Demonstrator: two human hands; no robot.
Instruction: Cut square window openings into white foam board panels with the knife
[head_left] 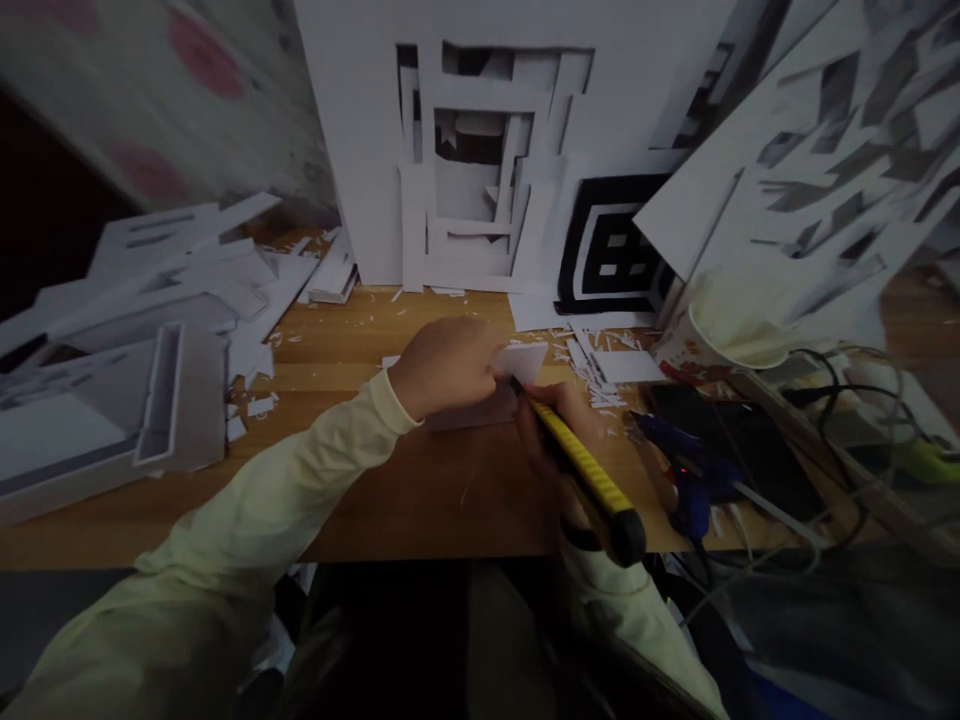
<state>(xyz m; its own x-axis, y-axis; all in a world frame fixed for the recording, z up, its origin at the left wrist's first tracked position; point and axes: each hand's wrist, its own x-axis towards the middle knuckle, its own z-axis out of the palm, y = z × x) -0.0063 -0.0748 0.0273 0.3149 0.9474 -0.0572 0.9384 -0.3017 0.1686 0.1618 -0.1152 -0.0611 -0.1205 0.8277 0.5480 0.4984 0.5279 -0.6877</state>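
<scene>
A yellow and black utility knife (581, 455) is gripped in my right hand (559, 425), its tip against a small piece of white foam board (523, 360). My left hand (454, 365) is closed at the left side of that piece, with its fingertips beside the knife tip. Part of the board lies under my left hand and is hidden by it. Just below the hands, a greyish flat part (472, 413) of white board rests on the wooden table (420, 500).
Cut white board pieces (172, 290) are heaped at left. A large cut-out panel (360, 120) stands behind, beside a black-and-white patterned panel (619, 245). At right are a paper bucket (694, 345), a blue glue gun (694, 470), a dark phone (765, 450) and tangled cables.
</scene>
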